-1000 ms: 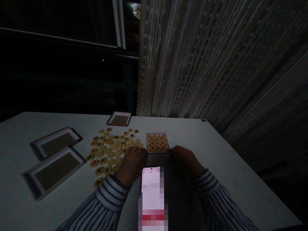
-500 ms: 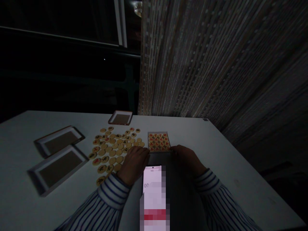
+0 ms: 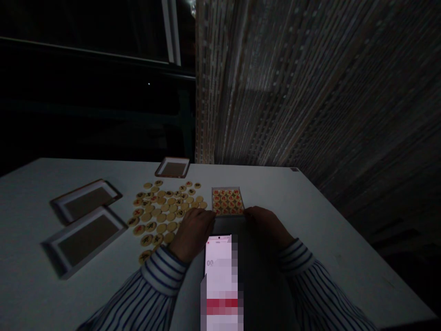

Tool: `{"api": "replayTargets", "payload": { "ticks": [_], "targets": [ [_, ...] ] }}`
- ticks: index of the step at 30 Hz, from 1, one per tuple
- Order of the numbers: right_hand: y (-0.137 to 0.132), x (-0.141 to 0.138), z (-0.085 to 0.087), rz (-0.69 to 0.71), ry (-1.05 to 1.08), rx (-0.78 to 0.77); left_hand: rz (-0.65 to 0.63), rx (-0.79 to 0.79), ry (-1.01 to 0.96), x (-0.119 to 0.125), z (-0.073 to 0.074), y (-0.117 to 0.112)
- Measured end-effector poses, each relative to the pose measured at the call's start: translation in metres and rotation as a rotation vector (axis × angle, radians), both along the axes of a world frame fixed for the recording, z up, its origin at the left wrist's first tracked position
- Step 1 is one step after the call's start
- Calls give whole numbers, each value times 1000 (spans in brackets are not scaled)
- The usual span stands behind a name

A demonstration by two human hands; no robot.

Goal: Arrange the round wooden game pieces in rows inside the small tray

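A small shallow box (image 3: 228, 201) lies on the table, filled with rows of round xiangqi pieces (image 3: 227, 195) marked with red characters. Its near left corner is pinched by my left hand (image 3: 197, 230), whose fingers are closed and curled downward. At the near right corner, the closed fingers of my right hand (image 3: 267, 224) grip the box edge. Left of the box, many loose xiangqi pieces (image 3: 161, 217) are spread out, some showing red or black characters and others plain faces. My left hand covers part of this spread.
A lit phone (image 3: 220, 271), partly pixelated, lies between my forearms. Two shallow box parts (image 3: 113, 227) (image 3: 57, 214) overlap at the left, and a smaller tray (image 3: 188, 169) stands at the back. Behind the white table (image 3: 275, 184) hangs a string curtain (image 3: 248, 92).
The view has shifted slightly. Both hands stay at the near corners of the box, and the pieces and trays keep their places.
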State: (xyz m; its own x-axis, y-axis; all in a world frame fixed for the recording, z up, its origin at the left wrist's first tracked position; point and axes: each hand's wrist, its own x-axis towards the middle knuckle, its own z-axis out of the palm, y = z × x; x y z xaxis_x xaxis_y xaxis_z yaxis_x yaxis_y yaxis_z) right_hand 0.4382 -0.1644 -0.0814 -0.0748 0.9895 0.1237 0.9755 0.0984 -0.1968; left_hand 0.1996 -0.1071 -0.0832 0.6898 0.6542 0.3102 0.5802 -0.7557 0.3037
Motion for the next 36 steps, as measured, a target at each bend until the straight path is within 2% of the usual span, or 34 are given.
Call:
{"api": "replayTargets", "payload": {
  "ticks": [11,29,36],
  "targets": [
    [-2,-4,6,7,-9,-16,2,46,-6,0,-2,1],
    [-1,-4,5,15,-9,-29,7,58,2,-1,-1,-1],
    [-4,-6,10,-49,-8,67,26,93,-49,-6,2,2]
  ]
}}
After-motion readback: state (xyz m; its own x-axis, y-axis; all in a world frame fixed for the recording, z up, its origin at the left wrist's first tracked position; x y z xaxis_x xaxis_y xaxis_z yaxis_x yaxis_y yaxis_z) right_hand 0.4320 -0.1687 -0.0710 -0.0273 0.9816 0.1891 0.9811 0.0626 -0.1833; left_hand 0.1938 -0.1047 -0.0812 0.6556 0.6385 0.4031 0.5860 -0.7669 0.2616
